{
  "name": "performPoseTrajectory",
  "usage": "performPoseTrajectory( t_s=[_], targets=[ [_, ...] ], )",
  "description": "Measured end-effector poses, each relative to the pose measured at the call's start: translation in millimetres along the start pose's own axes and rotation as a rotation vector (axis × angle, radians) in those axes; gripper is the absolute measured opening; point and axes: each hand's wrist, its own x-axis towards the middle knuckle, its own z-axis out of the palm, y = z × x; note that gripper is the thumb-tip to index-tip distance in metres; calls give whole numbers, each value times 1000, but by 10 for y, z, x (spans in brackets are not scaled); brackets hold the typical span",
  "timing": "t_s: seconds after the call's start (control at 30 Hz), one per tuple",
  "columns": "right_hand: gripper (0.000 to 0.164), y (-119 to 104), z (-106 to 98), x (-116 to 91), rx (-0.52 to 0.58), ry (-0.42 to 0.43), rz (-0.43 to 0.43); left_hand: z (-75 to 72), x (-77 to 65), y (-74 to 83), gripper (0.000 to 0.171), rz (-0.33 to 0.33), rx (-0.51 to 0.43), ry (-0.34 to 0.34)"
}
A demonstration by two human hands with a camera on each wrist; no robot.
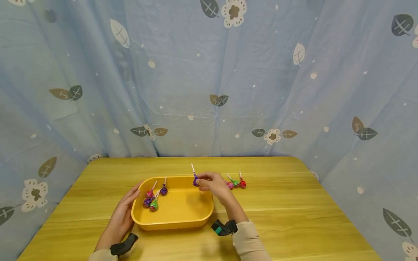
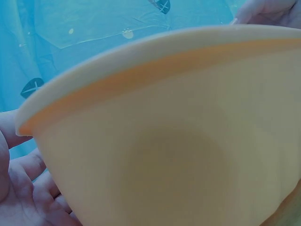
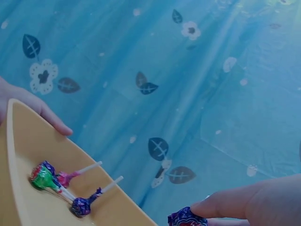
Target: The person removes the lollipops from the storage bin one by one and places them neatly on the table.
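My right hand [image 1: 213, 185] pinches a purple-wrapped lollipop [image 1: 195, 180] by its candy end, above the right part of a yellow plastic tray [image 1: 177, 206]. The lollipop's white stick points up. In the right wrist view, only part of this purple lollipop [image 3: 187, 217] shows at the bottom edge. My left hand [image 1: 122, 210] rests against the tray's left outer wall, its fingers extended along the side. Inside the tray, at the left, lie a pink lollipop [image 1: 149, 194], a green one [image 1: 154, 206] and two purple ones, one of them a purple lollipop [image 1: 164, 190] set slightly apart.
On the wooden table [image 1: 294, 214], right of the tray, lie a red lollipop [image 1: 242, 184], a green lollipop [image 1: 235, 183] and a pink lollipop [image 1: 230, 185], the last partly behind my right hand. A blue patterned curtain [image 1: 183, 72] hangs behind the table.
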Motion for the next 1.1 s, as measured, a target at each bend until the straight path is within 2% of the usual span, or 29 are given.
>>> performPoseTrajectory(
  t_s=[0.3,0.57,0.77,1.0,1.1],
  targets=[
    [29,46,-134,-15,12,31,-35,4,-1,-4,67,1,13,6],
    [32,100,-246,-54,28,75,-25,-12,-3,-27,66,15,21,-8],
    [32,113,-313,-84,62,77,-24,-8,-4,-1,67,12,17,-14],
    [34,140,-431,-140,-7,122,3,-16,7,-12,67,11,14,-2],
    [33,156,-507,-156,2,151,1,-19,7,-19,66,9,10,4]
  ],
)
